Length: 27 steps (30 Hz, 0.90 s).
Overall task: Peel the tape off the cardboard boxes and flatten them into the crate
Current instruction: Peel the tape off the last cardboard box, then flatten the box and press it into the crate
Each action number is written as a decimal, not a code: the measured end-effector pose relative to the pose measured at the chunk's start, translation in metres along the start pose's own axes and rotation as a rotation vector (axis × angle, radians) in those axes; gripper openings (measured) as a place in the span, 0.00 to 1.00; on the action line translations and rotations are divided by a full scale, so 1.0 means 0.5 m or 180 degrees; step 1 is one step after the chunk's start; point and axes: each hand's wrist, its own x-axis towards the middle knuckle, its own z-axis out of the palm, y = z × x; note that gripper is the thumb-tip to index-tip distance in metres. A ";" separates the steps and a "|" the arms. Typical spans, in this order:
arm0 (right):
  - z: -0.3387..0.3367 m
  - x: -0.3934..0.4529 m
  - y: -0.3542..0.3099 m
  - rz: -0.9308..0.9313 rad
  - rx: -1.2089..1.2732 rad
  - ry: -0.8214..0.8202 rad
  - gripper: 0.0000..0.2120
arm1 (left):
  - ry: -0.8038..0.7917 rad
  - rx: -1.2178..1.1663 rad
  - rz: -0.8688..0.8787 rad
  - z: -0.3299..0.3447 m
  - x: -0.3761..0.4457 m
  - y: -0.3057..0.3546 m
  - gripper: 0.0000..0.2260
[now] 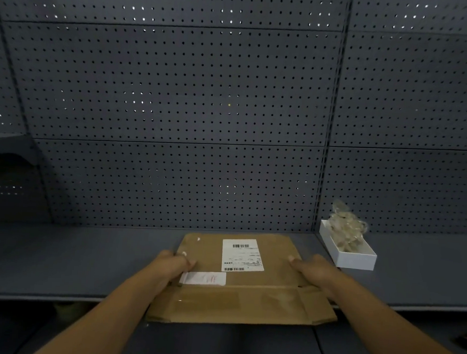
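Observation:
A brown cardboard box (242, 296) lies flattened on the grey shelf (82, 260), its near flap hanging over the shelf's front edge. It carries a white shipping label (243, 255), a smaller white sticker (204, 278) and strips of clear tape (210, 298) on the near flap. My left hand (175, 264) grips the box's left edge, thumb on top. At the right edge, my right hand (313, 271) holds the box with its fingers lying on the top face. No crate is in view.
A small white tray (355, 258) holding crumpled clear tape (346, 227) stands on the shelf just right of the box. Grey pegboard (176, 103) forms the back wall. A dark recess (8, 186) sits at the far left.

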 end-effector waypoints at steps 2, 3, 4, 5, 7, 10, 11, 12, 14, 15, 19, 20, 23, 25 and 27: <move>0.009 0.001 0.008 -0.0105 -0.0131 0.0092 0.31 | 0.0001 -0.0181 -0.0016 -0.002 0.003 -0.008 0.22; 0.015 0.002 0.011 -0.0197 -0.0150 0.0155 0.27 | 0.0014 -0.0238 -0.0010 -0.002 0.002 -0.010 0.19; 0.020 0.002 0.014 -0.0272 -0.0108 0.0190 0.25 | 0.0038 -0.0270 -0.0007 -0.002 -0.001 -0.009 0.17; 0.024 0.002 0.017 -0.0345 -0.0042 0.0220 0.25 | 0.0083 -0.0291 0.0071 -0.004 -0.004 -0.006 0.15; 0.027 -0.004 0.020 -0.0486 -0.0031 0.0361 0.25 | 0.0208 -0.0284 0.0339 -0.005 -0.010 0.002 0.12; 0.008 -0.019 0.009 -0.0695 -0.0233 0.0696 0.23 | 0.0416 -0.0170 0.0852 -0.017 -0.015 0.023 0.17; -0.004 -0.029 0.000 -0.0748 -0.0253 0.0785 0.23 | 0.0438 -0.0160 0.0979 -0.025 -0.021 0.033 0.17; -0.017 -0.039 -0.008 -0.0802 -0.0237 0.0853 0.23 | 0.0464 -0.0130 0.1071 -0.032 -0.024 0.047 0.17; -0.047 -0.068 -0.022 -0.0920 -0.0141 0.1010 0.23 | 0.0525 0.0006 0.1314 -0.041 -0.037 0.080 0.18; -0.064 -0.087 -0.027 -0.0976 -0.0086 0.1111 0.23 | 0.0559 0.0073 0.1449 -0.043 -0.049 0.098 0.19; -0.150 -0.180 -0.032 -0.1076 -0.0076 0.1513 0.22 | 0.0516 0.0197 0.1856 -0.014 -0.094 0.159 0.15; -0.174 -0.201 -0.027 -0.1058 -0.0033 0.1601 0.21 | 0.0479 0.0212 0.1950 0.003 -0.104 0.172 0.15; -0.244 -0.268 0.010 -0.0911 -0.0016 0.1914 0.20 | 0.0285 0.0203 0.2230 0.067 -0.144 0.211 0.17; -0.286 -0.317 0.056 -0.0784 -0.0060 0.2088 0.19 | 0.0108 0.0229 0.2411 0.126 -0.177 0.236 0.17; -0.328 -0.374 0.115 -0.0569 -0.0126 0.2276 0.19 | -0.0107 0.0227 0.2576 0.198 -0.213 0.258 0.18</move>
